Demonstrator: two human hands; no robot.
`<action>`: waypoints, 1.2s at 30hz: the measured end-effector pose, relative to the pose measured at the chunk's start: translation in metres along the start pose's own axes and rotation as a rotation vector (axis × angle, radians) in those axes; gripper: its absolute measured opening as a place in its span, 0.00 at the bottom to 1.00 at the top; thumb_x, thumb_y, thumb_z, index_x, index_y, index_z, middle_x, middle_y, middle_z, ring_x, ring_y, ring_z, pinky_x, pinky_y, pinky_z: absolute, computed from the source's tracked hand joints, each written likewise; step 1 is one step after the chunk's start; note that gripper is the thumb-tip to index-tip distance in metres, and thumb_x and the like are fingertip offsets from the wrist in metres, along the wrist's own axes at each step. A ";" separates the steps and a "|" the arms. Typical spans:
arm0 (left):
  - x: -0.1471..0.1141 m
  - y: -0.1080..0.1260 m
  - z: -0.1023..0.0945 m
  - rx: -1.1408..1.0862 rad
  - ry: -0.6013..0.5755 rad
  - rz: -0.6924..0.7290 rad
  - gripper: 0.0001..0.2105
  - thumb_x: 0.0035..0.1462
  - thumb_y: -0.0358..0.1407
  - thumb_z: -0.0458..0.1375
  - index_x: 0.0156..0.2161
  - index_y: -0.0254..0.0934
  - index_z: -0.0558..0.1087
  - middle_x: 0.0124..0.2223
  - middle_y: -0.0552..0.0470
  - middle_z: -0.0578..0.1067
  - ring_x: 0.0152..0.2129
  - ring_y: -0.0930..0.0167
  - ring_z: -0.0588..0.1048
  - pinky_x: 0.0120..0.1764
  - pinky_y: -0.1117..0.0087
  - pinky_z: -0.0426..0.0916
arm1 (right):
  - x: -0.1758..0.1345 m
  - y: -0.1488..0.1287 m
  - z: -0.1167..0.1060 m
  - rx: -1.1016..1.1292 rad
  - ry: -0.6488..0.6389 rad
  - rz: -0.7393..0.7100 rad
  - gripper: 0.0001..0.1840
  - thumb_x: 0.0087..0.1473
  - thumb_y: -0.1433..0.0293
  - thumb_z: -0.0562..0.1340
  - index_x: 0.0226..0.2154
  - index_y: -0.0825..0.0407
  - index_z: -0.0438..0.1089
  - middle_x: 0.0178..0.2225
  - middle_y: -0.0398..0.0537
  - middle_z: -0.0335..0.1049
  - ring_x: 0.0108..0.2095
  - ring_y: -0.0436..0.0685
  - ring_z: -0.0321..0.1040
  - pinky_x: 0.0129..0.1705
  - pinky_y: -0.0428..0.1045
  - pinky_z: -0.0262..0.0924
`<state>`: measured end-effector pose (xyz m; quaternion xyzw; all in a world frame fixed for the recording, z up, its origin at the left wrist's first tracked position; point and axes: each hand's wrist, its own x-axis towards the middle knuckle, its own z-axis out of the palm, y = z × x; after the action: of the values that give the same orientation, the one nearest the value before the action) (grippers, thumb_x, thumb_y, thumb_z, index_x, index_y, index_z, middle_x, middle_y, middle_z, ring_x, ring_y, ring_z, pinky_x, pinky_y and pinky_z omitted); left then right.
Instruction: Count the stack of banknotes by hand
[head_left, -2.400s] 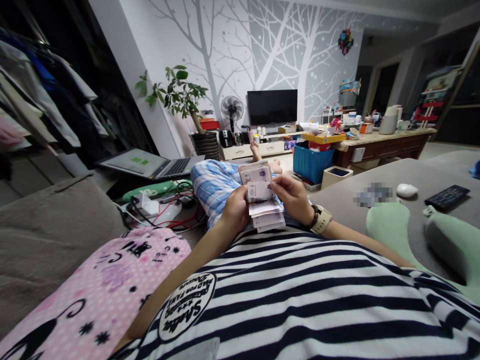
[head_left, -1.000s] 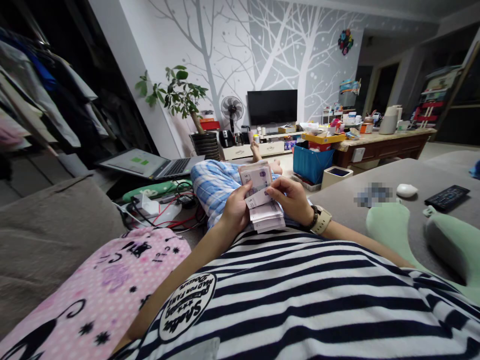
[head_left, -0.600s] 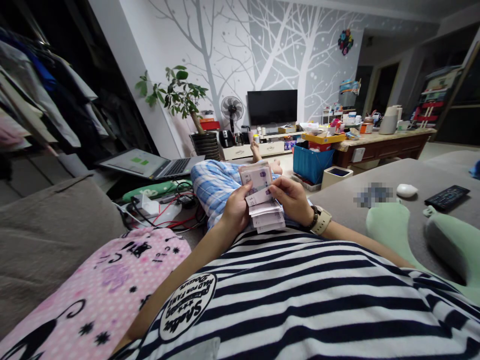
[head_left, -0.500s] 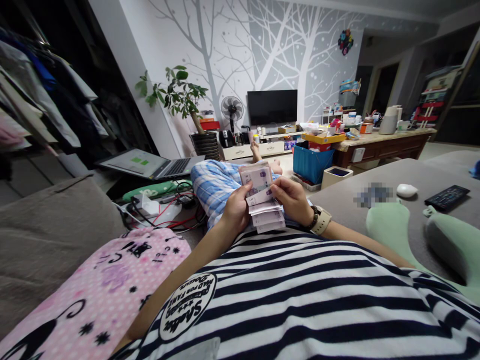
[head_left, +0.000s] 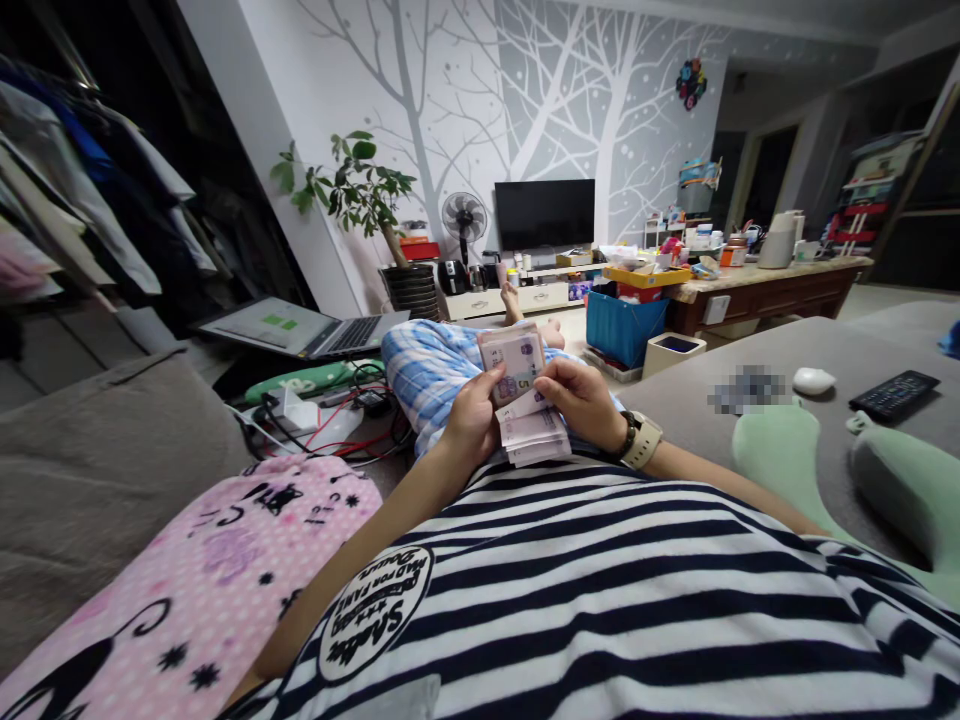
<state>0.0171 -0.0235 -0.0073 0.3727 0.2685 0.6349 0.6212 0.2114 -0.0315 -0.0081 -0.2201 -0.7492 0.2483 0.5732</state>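
A stack of purplish banknotes (head_left: 512,358) marked with a 5 stands tilted over my lap. My left hand (head_left: 472,415) is closed around its left side, the thumb lying across the front. At the right edge, my right hand (head_left: 583,402) pinches a note between thumb and fingers. Below the upright part, several folded-down notes (head_left: 535,440) fan toward my striped shirt (head_left: 600,580). A watch with a pale strap (head_left: 643,440) and a dark bracelet sit on my right wrist. The fingers behind the stack are hidden.
On the grey sofa to my right lie a white mouse (head_left: 814,381), a black remote control (head_left: 894,397) and a green cushion (head_left: 777,465). A laptop (head_left: 300,330), tangled cables (head_left: 367,400) and a pink blanket (head_left: 247,560) are on my left. Ahead stands a blue bin (head_left: 624,327).
My right hand has shifted slightly left and up along the notes. Another note's face with a 5 now shows on the stack, and the folded-down notes lie closer together.
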 end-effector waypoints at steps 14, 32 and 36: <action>-0.004 0.000 -0.002 -0.005 -0.044 0.021 0.19 0.59 0.31 0.79 0.56 0.32 0.92 0.53 0.36 0.96 0.59 0.42 0.95 0.68 0.43 0.89 | 0.004 0.021 0.001 -0.019 0.268 0.078 0.44 0.65 0.24 0.78 0.28 0.44 0.70 0.24 0.42 0.71 0.28 0.56 0.63 0.34 0.53 0.60; 0.001 -0.001 0.001 -0.022 -0.032 -0.005 0.25 0.62 0.33 0.79 0.63 0.31 0.91 0.57 0.36 0.96 0.58 0.44 0.96 0.68 0.44 0.90 | 0.005 0.028 0.004 -0.008 0.274 0.062 0.40 0.66 0.29 0.77 0.28 0.44 0.71 0.25 0.43 0.72 0.29 0.57 0.64 0.35 0.54 0.59; 0.006 -0.004 -0.002 -0.036 -0.059 -0.011 0.25 0.63 0.36 0.80 0.63 0.31 0.90 0.57 0.36 0.96 0.58 0.45 0.96 0.68 0.45 0.89 | 0.002 0.027 0.003 0.003 0.240 0.012 0.36 0.68 0.34 0.77 0.29 0.43 0.69 0.26 0.40 0.67 0.29 0.55 0.59 0.34 0.53 0.58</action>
<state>0.0180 -0.0172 -0.0107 0.3784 0.2406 0.6251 0.6389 0.2091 -0.0094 -0.0238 -0.2517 -0.6736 0.2247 0.6576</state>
